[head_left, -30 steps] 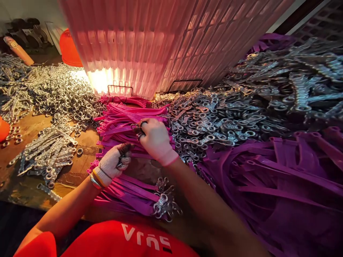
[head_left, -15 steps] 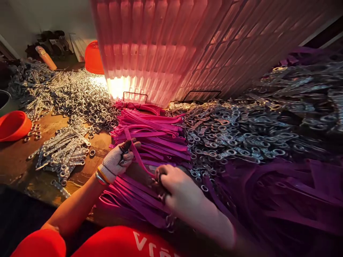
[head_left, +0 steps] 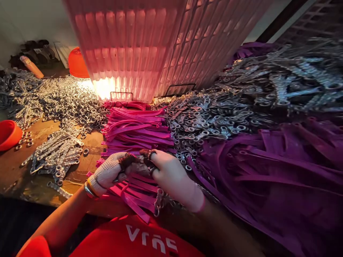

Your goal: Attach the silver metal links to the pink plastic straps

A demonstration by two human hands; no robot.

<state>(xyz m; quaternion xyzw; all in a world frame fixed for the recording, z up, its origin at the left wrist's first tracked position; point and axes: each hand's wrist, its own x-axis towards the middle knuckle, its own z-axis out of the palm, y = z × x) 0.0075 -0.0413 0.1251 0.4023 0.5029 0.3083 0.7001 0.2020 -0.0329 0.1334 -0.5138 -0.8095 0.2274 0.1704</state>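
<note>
In the head view, a pink strap (head_left: 134, 201) is held between both gloved hands just above the near edge of the surface (head_left: 16, 167). It is a flat, narrow band of bright magenta, with a small metal ring fitting at its near end, and it lies over a bundle of like straps (head_left: 136, 128) fanned out in front of the person. The left hand (head_left: 108, 173) is closed, its dark-stained fingertips pinched on the strap. The right hand (head_left: 171, 176) is curled shut too, gripping the same strap where the two hands meet. A heap of metal rings (head_left: 66, 101) is spread to the left, an orange bowl (head_left: 9, 132) sits at the far left edge, and a mass of purple straps (head_left: 281, 167) fills the right.

Half a second earlier the hands were apart, with the left raised over the bundle and the right lower, near the body; they have now been brought together. The camera has also swung slightly, so the bowl is seen lower and further left.
</note>
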